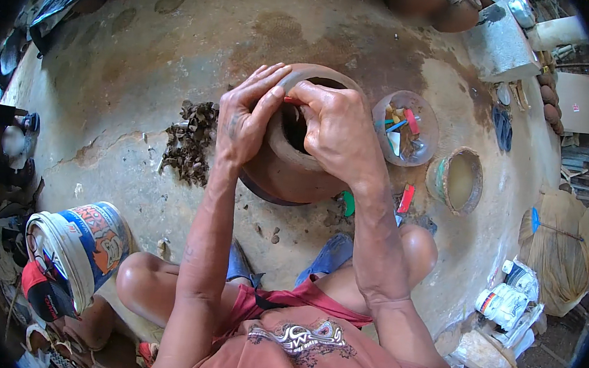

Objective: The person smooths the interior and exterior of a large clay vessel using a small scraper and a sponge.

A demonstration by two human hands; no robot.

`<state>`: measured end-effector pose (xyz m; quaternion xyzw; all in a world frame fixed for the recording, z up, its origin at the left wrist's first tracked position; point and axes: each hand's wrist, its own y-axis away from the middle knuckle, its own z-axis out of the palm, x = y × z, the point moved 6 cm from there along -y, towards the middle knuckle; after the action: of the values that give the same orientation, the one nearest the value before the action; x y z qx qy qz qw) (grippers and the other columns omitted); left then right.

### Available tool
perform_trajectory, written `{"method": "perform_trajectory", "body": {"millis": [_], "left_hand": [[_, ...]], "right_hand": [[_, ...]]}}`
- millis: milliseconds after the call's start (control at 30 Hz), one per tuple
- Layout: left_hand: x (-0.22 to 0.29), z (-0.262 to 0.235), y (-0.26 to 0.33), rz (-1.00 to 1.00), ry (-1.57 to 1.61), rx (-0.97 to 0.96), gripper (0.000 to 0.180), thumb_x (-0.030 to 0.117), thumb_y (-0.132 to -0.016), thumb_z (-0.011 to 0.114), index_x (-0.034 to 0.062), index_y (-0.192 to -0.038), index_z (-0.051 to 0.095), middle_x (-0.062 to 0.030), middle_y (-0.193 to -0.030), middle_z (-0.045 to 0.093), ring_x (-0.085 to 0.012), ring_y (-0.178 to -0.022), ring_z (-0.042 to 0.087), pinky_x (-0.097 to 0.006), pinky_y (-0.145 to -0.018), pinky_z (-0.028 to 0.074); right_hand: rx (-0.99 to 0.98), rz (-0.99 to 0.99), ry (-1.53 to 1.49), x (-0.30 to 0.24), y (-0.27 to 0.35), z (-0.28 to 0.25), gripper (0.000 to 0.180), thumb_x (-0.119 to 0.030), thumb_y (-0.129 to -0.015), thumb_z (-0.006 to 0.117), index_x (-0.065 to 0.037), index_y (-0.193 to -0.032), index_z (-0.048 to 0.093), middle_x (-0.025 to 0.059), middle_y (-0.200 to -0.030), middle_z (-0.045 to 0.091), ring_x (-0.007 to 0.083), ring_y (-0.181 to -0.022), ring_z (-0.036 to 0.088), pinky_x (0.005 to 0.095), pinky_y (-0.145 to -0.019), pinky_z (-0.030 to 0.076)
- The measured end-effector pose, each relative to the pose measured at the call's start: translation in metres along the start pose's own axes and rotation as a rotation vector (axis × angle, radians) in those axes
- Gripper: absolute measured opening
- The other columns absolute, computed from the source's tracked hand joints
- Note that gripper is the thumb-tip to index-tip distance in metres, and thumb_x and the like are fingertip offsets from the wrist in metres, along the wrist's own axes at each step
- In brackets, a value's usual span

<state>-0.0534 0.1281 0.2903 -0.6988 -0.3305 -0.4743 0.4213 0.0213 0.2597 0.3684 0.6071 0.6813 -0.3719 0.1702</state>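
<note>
A round brown clay pot point(288, 176) with a wide mouth stands on the floor in front of me. My left hand point(248, 113) is laid along the left side of its rim, fingers stretched forward and thumb close to a small red flat piece point(292, 101). My right hand point(341, 128) is closed, its thumb and fingers pinching that red piece at the near inner edge of the rim. Most of the piece is hidden by the fingers, so its full shape cannot be made out. The pot's dark inside shows between my hands.
Dark clay scraps point(191, 143) lie left of the pot. To its right are a clear tub point(427, 153) of small tools and a bucket point(478, 165) of murky water. A red piece point(406, 199) and green piece point(349, 203) lie nearby. A white bucket point(88, 215) stands at left.
</note>
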Motion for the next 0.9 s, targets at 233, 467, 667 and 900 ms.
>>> {"method": "perform_trajectory", "body": {"millis": [233,467,667,900], "left_hand": [[-0.002,0.005,-0.028,-0.018,0.123,-0.170,0.041,0.024,-0.099,0.069,0.0013,-0.134,0.073,-0.0208,-0.139,0.071,-0.0272,-0.131,0.066,-0.038,-0.111,0.050],[-0.004,0.017,-0.052,-0.052,0.145,-0.366,0.047,0.025,-0.096,0.068,0.0028,-0.138,0.072,-0.0194,-0.141,0.070,-0.0252,-0.131,0.064,-0.039,-0.113,0.048],[-0.003,0.025,-0.070,-0.023,0.092,-0.479,0.060,0.034,-0.088,0.072,0.0043,-0.140,0.071,-0.0208,-0.146,0.066,-0.0275,-0.135,0.061,-0.041,-0.117,0.044],[-0.001,0.040,-0.089,0.098,0.021,-0.541,0.076,0.047,-0.079,0.076,0.0044,-0.141,0.070,-0.0227,-0.146,0.066,-0.0320,-0.139,0.059,-0.046,-0.121,0.040]], "right_hand": [[-0.005,0.016,-0.006,0.003,0.000,-0.002,0.027,0.004,-0.084,0.061,0.000,-0.107,0.075,0.0271,-0.099,0.074,0.0430,-0.096,0.073,0.0507,-0.086,0.058],[-0.008,0.023,0.002,0.004,0.002,-0.005,0.027,0.004,-0.083,0.062,0.000,-0.106,0.076,0.0269,-0.097,0.074,0.0427,-0.094,0.074,0.0502,-0.086,0.058],[-0.001,-0.003,-0.025,0.002,0.004,-0.005,0.026,0.004,-0.083,0.063,-0.001,-0.104,0.078,0.0269,-0.092,0.074,0.0429,-0.090,0.074,0.0504,-0.083,0.059],[-0.102,0.035,-0.046,0.005,0.004,-0.008,0.023,0.004,-0.083,0.063,-0.002,-0.100,0.077,0.0269,-0.090,0.073,0.0437,-0.087,0.074,0.0501,-0.080,0.058]]}}
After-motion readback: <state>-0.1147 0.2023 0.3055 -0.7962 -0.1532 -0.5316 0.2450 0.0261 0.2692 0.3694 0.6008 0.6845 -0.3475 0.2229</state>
